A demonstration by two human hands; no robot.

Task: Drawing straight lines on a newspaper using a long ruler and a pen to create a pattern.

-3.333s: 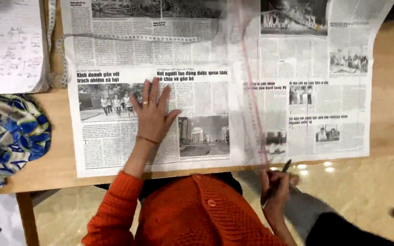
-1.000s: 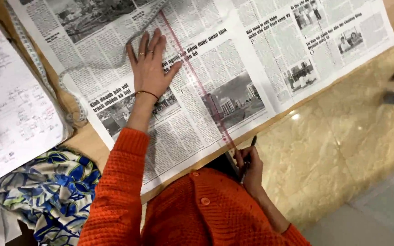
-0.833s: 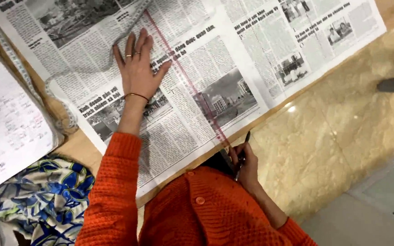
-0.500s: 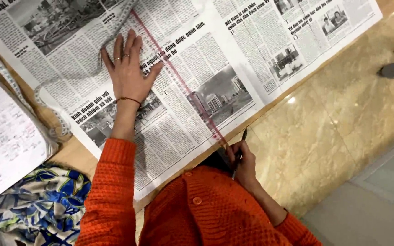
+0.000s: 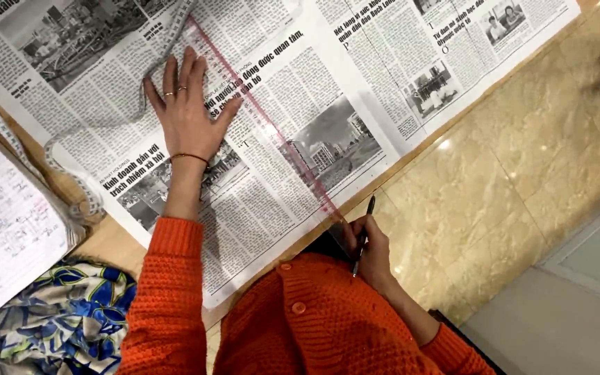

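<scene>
The left hand [image 5: 185, 114] lay flat, fingers spread, on the newspaper [image 5: 300, 90] beside a clear ruler [image 5: 265, 125] (pink-edged). The right hand [image 5: 366, 246] gripped a pen [image 5: 362, 236] at lower centre; patterned cloth [image 5: 57, 323] filled the lower left.

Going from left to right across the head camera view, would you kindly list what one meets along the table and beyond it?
Sheet of handwritten notes → blue patterned cloth → left hand flat on the newspaper → pink ruler → right hand holding a black pen → beige tiled floor.
</scene>
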